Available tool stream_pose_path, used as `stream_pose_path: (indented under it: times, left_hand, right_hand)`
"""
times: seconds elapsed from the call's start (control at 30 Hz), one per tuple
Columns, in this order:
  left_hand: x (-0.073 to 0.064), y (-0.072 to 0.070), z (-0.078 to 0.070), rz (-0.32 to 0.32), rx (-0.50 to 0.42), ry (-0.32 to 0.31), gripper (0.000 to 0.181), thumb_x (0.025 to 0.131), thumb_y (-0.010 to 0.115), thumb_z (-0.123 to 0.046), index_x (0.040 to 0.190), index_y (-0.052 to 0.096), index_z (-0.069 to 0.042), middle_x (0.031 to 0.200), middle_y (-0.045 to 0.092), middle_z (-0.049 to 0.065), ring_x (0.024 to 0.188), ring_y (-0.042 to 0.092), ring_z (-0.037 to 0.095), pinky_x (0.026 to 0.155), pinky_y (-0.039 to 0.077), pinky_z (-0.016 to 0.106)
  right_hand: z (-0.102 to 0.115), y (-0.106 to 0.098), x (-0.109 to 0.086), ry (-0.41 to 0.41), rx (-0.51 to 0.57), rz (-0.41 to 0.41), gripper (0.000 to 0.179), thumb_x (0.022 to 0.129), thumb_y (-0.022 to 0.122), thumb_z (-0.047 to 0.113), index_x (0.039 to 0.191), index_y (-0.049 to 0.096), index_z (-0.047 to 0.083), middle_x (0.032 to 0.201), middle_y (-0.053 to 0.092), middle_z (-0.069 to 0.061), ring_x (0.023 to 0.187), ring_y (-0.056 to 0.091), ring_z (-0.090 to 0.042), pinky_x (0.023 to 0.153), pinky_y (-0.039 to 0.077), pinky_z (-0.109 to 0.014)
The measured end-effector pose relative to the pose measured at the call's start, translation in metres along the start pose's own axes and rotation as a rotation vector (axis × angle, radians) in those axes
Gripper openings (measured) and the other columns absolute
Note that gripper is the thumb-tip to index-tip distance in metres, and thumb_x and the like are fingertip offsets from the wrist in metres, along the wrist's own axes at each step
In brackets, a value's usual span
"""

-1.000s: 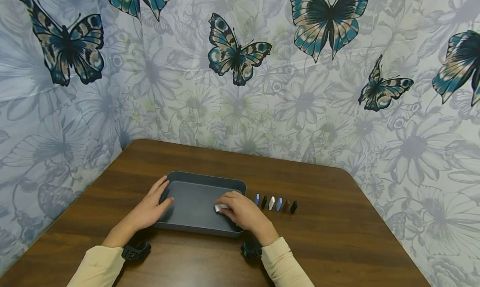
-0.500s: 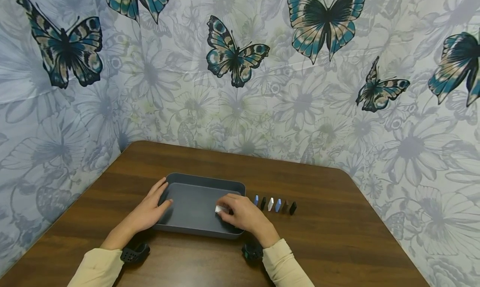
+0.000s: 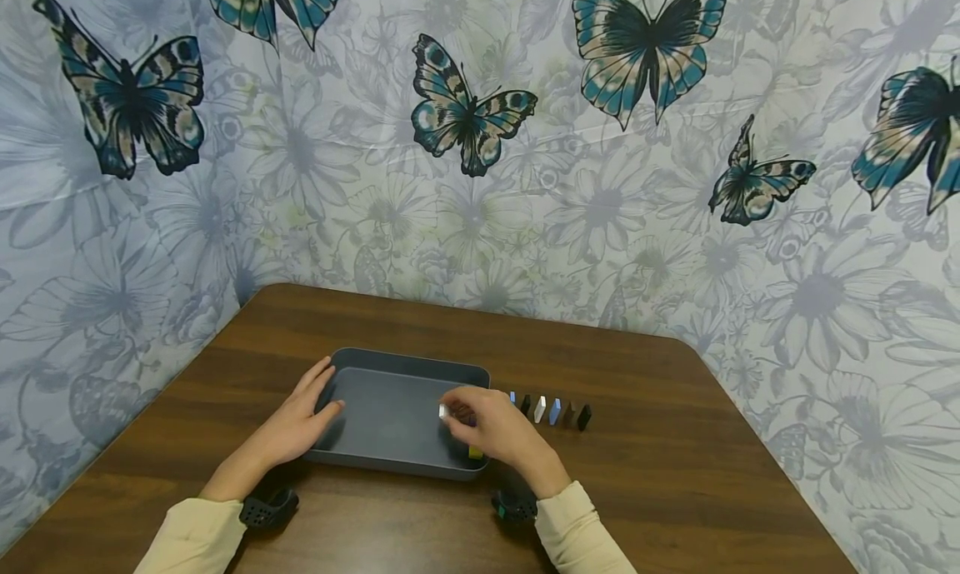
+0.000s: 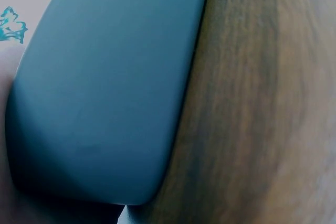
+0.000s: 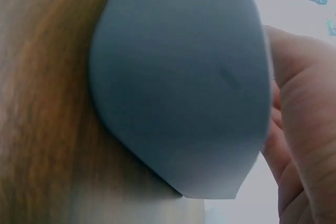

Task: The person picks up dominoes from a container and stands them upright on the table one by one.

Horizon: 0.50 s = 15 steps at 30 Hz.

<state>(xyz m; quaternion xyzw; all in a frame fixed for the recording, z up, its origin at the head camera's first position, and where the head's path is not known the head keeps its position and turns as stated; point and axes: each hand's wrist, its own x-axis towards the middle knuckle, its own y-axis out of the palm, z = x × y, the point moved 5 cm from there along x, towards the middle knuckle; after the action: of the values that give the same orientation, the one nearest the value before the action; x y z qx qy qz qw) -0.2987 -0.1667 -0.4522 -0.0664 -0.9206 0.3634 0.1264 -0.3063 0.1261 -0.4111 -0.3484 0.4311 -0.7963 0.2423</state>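
Note:
The grey tray [image 3: 390, 407] lies on the wooden table. My left hand [image 3: 300, 420] rests along the tray's left rim, fingers straight and thumb over the inside. Above the right part of the tray, my right hand [image 3: 491, 428] pinches a small white block [image 3: 443, 411] at its fingertips; most of the block is hidden. A yellow piece [image 3: 476, 452] shows below that hand, in the tray's front right corner. The right wrist view shows the right thumb [image 5: 310, 108] beyond the tray wall [image 5: 178, 77]. In the left wrist view the tray wall [image 4: 110, 87] fills the middle.
To the right of the tray, several thin blocks stand upright in a row, among them a white block [image 3: 540, 409], a blue block [image 3: 555, 411] and a black block [image 3: 584, 417]. A butterfly-patterned cloth [image 3: 480, 241] hangs behind the table [image 3: 660, 474].
My right hand has lifted slightly and shifted right with the white block, which now shows a smaller face. The yellow piece has come into sight. My left hand stays at the tray's rim.

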Motion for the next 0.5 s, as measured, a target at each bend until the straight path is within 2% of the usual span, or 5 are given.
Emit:
stream_pose_path:
  times: [0.2, 0.5]
  left_hand:
    - [0.0, 0.0, 0.0, 0.003, -0.001, -0.002, 0.073, 0.107, 0.054, -0.028, 0.158, 0.021, 0.014, 0.169, 0.006, 0.028, 0.151, 0.016, 0.056, 0.113, 0.026, 0.074]
    - [0.0, 0.002, 0.001, 0.0, -0.003, 0.002, 0.073, 0.107, 0.054, -0.027, 0.158, 0.021, 0.014, 0.169, 0.007, 0.028, 0.151, 0.015, 0.056, 0.113, 0.025, 0.074]
  right_hand:
    - [-0.001, -0.006, -0.006, 0.0, 0.071, -0.052, 0.026, 0.097, 0.073, 0.01, 0.123, 0.07, 0.006, 0.111, 0.074, -0.001, 0.096, 0.074, -0.009, 0.084, 0.059, -0.024]
    - [-0.003, -0.013, -0.016, -0.058, 0.092, -0.158, 0.027, 0.095, 0.074, 0.007, 0.121, 0.07, 0.003, 0.111, 0.075, -0.004, 0.093, 0.075, -0.012, 0.083, 0.06, -0.026]
